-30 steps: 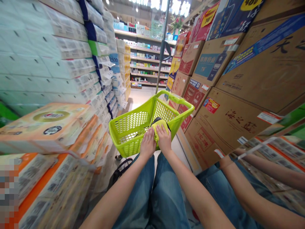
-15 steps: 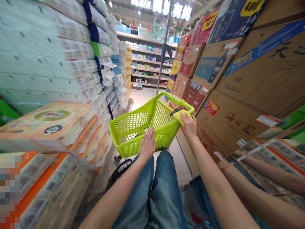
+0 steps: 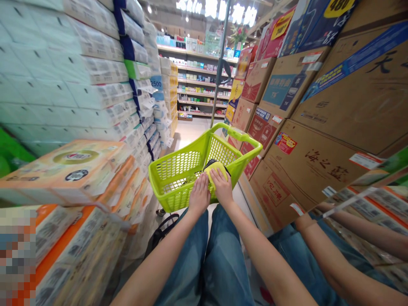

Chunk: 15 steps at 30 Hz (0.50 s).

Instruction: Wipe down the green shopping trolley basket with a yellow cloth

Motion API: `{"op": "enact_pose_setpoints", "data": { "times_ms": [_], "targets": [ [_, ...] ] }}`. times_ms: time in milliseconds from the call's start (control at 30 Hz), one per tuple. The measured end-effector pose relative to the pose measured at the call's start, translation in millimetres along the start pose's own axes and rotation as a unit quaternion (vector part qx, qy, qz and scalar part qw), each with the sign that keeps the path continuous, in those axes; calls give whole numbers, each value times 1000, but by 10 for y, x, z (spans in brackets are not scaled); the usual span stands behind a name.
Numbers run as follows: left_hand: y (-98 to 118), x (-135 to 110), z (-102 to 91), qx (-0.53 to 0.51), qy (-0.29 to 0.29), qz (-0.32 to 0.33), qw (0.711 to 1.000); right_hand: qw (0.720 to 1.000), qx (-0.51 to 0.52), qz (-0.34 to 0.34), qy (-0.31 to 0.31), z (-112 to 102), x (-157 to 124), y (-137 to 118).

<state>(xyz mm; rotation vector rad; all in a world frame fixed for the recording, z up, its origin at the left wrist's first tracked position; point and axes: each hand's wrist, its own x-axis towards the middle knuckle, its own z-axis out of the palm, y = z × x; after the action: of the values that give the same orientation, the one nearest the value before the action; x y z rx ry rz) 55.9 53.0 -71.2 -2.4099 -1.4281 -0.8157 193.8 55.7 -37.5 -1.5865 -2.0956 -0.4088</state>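
Note:
A lime-green plastic shopping basket (image 3: 172, 159) with a raised handle stands in front of my knees. My left hand (image 3: 199, 193) grips its near rim, with the fingers straight and lying over the edge; the thumb is hidden. Just beside it, my right hand (image 3: 221, 187) presses a yellow cloth (image 3: 211, 169) with black edging against the same rim. The fingers are bent over the cloth and the two hands nearly touch. Inside, the basket's latticed walls and part of its floor show; my hands cover part of the near side.
Stacked tissue packs (image 3: 73, 76) line the left, with orange packs (image 3: 66, 165) nearer me. Cardboard cartons (image 3: 331, 131) rise close on the right, above a reflective panel (image 3: 350, 221) mirroring my arms. A metal pole (image 3: 219, 80) and stocked shelves (image 3: 204, 76) stand ahead. A black bag (image 3: 159, 233) lies low left.
My right hand has moved the yellow cloth from the basket's handle-side corner left along the near rim, up beside my left hand. The left hand keeps its place on the rim.

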Motion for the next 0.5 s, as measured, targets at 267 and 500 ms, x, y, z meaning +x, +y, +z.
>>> {"op": "enact_pose_setpoints", "data": {
  "times_ms": [267,500],
  "targets": [
    [4,5,17,10,0,-1,1000,996,-37,-76,-41,-601,212,1193],
    [2,3,15,0,9,0,1000,987,-58,135,59,-377,166,916]
  ]
}}
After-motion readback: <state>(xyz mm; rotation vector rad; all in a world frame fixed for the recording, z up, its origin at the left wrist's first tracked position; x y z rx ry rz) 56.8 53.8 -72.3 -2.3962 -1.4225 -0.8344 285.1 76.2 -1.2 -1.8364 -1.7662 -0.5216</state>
